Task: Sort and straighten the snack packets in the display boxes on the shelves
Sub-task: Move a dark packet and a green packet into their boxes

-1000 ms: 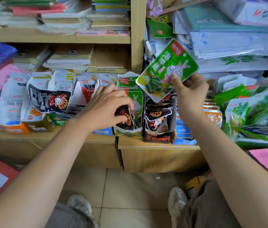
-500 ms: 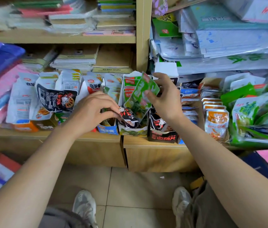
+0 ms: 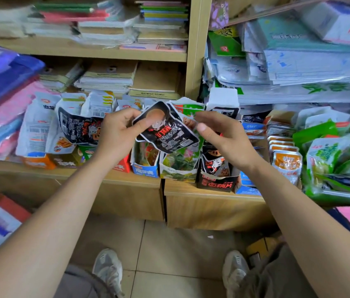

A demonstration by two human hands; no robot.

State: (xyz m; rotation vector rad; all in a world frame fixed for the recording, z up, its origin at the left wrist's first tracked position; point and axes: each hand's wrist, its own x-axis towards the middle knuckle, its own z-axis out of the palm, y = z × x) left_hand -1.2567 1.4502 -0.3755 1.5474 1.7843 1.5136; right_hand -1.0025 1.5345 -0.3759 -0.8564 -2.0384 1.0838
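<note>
Green packet's gone from the right hand (image 3: 223, 136) — left hand (image 3: 116, 134) now pinches a black packet (image 3: 167, 134) above the boxes (image 3: 215, 183); right grip at its edge, can't tell if clasping — next misfit, likely

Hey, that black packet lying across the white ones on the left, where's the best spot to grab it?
Probably pinch the stray black packet by its upper left corner, coming from above and in front. That corner sticks up clear of the white packets, while its right edge lies behind the left hand, which grips a second black packet.
</note>
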